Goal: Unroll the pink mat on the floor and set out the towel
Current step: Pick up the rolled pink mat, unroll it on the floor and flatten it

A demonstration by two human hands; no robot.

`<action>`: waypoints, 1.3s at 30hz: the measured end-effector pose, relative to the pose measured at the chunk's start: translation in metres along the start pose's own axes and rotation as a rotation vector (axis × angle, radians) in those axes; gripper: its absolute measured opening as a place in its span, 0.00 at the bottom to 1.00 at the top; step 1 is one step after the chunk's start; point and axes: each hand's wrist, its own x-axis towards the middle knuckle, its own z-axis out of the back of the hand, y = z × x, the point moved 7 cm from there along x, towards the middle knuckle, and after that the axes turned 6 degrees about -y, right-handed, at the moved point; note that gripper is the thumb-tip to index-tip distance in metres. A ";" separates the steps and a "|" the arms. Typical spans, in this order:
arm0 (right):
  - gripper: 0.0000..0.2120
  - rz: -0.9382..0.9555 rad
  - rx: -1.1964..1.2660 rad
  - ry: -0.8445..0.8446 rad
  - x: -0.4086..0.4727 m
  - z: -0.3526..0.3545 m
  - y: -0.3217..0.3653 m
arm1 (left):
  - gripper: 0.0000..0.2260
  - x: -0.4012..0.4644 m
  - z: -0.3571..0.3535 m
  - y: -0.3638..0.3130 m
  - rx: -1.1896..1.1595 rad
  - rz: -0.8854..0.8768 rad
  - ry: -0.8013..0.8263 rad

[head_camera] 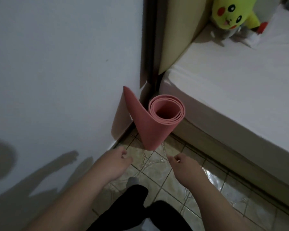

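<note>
Wall: a plain white wall fills the left half of the view and meets the floor along a slanted edge at lower centre.
Bed: a white mattress takes up the right side; its near edge runs diagonally from the corner down to the right border, over a pale base.
Floor: a strip of glossy patterned tile lies open between the wall and the bed, widest near the viewer and narrowing toward the corner.
Headboard: a cream padded panel stands upright at the bed's far end, beside a dark frame in the corner.
Mat: the pink mat stands on end in the corner, between the wall and the bed corner, loosely rolled, its outer flap peeled toward the wall.
Toy: a yellow plush toy sits on the mattress, top right.
Left hand: held over the tiles just short of the mat's foot, fingers loosely curled, gripping nothing.
Right hand: beside it, apart from the mat, fingers loosely curled, holding nothing.
</note>
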 end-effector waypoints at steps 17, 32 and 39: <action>0.24 -0.128 0.020 0.032 0.161 0.065 -0.011 | 0.30 0.190 -0.014 -0.101 0.033 0.111 0.060; 0.42 -0.104 0.067 0.224 0.278 0.035 0.025 | 0.41 0.250 -0.069 -0.083 -0.810 0.571 0.017; 0.34 -0.144 0.140 0.263 0.284 0.022 0.008 | 0.41 0.274 -0.082 -0.088 -0.483 0.270 0.055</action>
